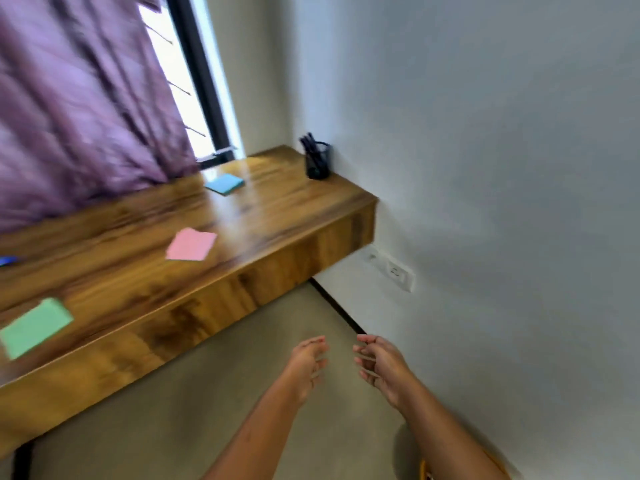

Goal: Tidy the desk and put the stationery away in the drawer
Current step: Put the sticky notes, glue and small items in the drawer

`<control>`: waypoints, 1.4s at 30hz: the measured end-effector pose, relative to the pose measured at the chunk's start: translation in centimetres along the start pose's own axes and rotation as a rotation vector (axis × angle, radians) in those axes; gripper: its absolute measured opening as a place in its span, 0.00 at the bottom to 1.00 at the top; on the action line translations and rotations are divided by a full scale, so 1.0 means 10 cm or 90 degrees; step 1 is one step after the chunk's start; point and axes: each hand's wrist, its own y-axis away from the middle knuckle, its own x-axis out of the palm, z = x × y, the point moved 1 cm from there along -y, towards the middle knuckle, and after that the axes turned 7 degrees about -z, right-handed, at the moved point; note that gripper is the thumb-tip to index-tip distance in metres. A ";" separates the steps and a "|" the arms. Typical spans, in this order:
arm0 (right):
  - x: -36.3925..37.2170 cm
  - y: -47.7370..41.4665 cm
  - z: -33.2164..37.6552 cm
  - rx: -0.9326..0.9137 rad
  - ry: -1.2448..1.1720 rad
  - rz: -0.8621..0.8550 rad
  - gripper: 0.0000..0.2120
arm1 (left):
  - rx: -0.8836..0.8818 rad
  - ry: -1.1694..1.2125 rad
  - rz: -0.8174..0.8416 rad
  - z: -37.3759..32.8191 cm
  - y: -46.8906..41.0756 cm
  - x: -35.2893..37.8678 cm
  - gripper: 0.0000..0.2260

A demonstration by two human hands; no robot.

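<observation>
Our fingers (318,342) are hanging loosely curled and are gripping nothing. The left hand (306,363) and the right hand (379,363) are hovering side by side, a little apart, over the floor (173,427) out in front of the surface (277,216). None of the stationery is touching us.

The green pad (34,327) is lying nearest the left end and the pink pad (191,244) is sitting midway. The blue pad (224,184) is resting just beside the curtain (86,116). The pen holder (318,164) is standing in the far corner against the wall (485,133), with pens (308,142) standing in it. A small blue item (8,260) is peeking in at the left border; we are not able to tell what it is. We are not seeing any open drawer; the wooden front panel (277,268) may be one, but no handle is showing.

We are judging the risks like this. The pads are lying low and flat on glossy wood, so pinching may peel off a top sheet or slide the pad. The holder is tall, so a sideways grab may tip it and spill the pens.
</observation>
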 end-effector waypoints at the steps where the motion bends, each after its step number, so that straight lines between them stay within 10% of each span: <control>1: 0.18 0.09 0.01 -0.009 0.027 0.031 0.11 | -0.002 0.017 -0.026 0.01 0.09 -0.21 0.11; 16: 2.83 1.20 -0.52 -0.043 0.351 0.328 0.08 | 0.092 0.243 -0.379 0.23 0.92 -3.33 0.05; 26: 4.35 1.16 -1.30 0.068 0.341 0.248 0.05 | 0.225 -0.402 -0.638 0.13 0.57 -5.13 0.19; 32: 5.07 0.91 -1.80 0.186 0.196 0.143 0.17 | 0.268 -0.842 -0.472 -0.03 0.06 -5.98 0.42; 42: 5.58 0.69 -2.08 0.274 -0.189 0.035 0.30 | 0.399 -0.930 -0.336 -0.17 -0.29 -6.27 0.50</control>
